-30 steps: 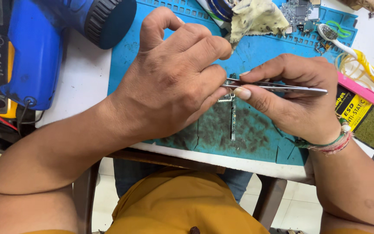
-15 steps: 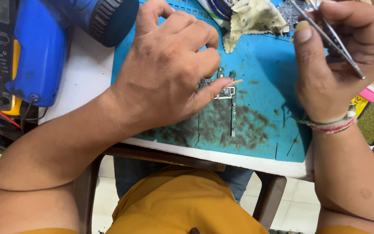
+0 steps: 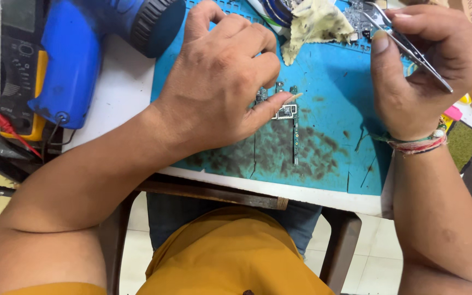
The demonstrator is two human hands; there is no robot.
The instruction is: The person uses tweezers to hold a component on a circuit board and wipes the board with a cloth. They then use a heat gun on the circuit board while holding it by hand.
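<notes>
right hand (image 3: 427, 71) barely moved, tweezers (image 3: 405, 41) pinched shut, empty; left hand (image 3: 225, 82) pins thin fragile board (image 3: 286, 112), hold edges.

Bright, even, diffuse light — no hard glare. Soft shadow under left hand (image 3: 219, 82) on blue mat (image 3: 329, 125), another below right hand (image 3: 427, 65) toward its wrist. Faint sheen on tweezers (image 3: 411, 46) in that hand. Focus sharp on both hands and on small circuit board (image 3: 286, 112) at left thumb tip — slight wide-angle stretch toward forearms at frame edges.
</notes>
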